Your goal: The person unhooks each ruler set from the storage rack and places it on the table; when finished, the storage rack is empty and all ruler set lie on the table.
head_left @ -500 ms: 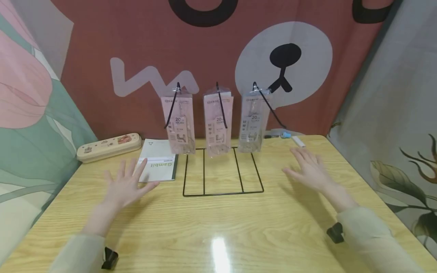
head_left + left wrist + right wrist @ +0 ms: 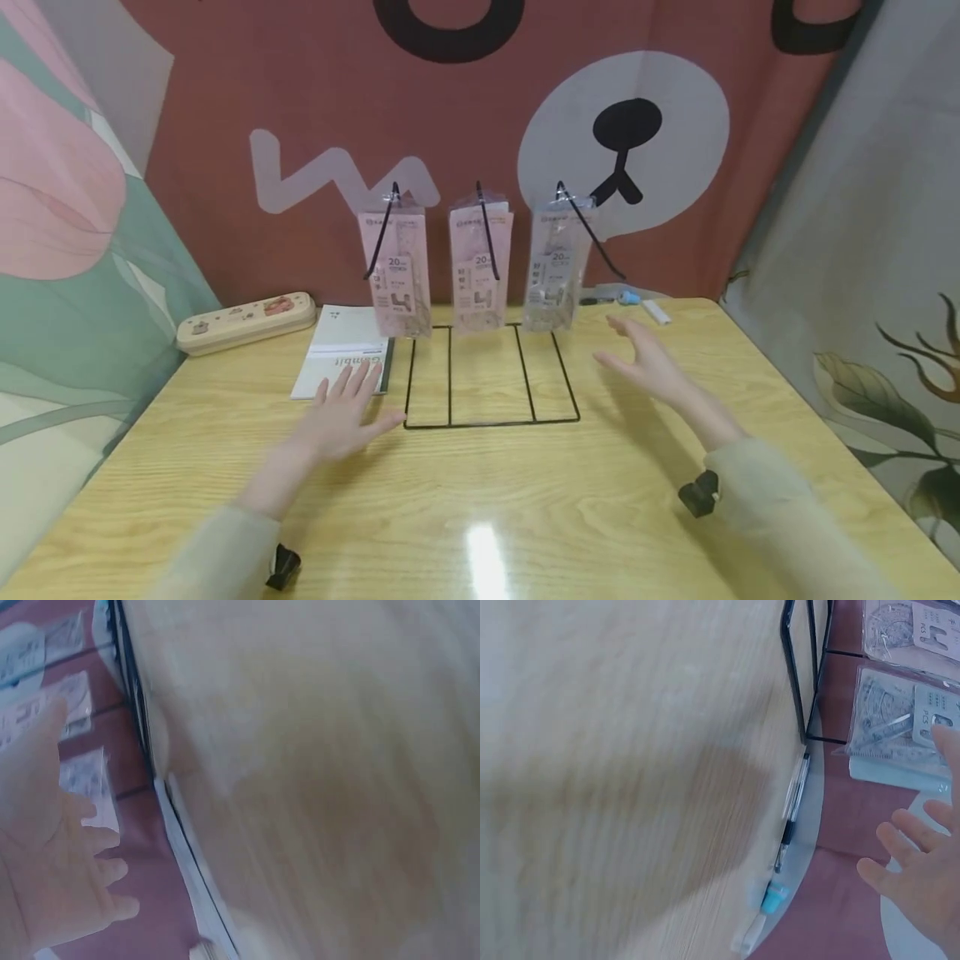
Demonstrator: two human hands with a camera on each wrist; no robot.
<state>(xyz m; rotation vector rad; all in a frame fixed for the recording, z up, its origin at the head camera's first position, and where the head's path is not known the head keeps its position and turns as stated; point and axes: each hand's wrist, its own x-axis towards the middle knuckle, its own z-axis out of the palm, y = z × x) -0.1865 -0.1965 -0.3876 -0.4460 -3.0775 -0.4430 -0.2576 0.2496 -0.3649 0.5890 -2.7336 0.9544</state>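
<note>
My left hand (image 2: pixel 337 425), fingers spread, hovers over the table at the near edge of a white notepad (image 2: pixel 330 342) marked Gambit; its thumb points toward the front left corner of a black wire rack (image 2: pixel 491 426). From the rack's arms hang a pink packet (image 2: pixel 397 275) on the left, another pink packet (image 2: pixel 480 267) in the middle and a greyish packet (image 2: pixel 555 271) on the right. Clear ruler sets show inside some packets in the right wrist view. To the right of the rack is my right hand (image 2: pixel 652 367), above the table with fingers extended. Both hands hold nothing.
A cream pencil case (image 2: pixel 247 323) lies at the back left of the wooden table (image 2: pixel 480 492). Along the back right edge are a pen (image 2: pixel 793 810), a small light-blue item (image 2: pixel 628 297) and a white block (image 2: pixel 656 312). A bear-print cloth (image 2: pixel 337 83) hangs behind.
Both hands have moved inward toward the rack, the left one to the right and slightly down, the right one to the left. The packets hang in about the same places.
</note>
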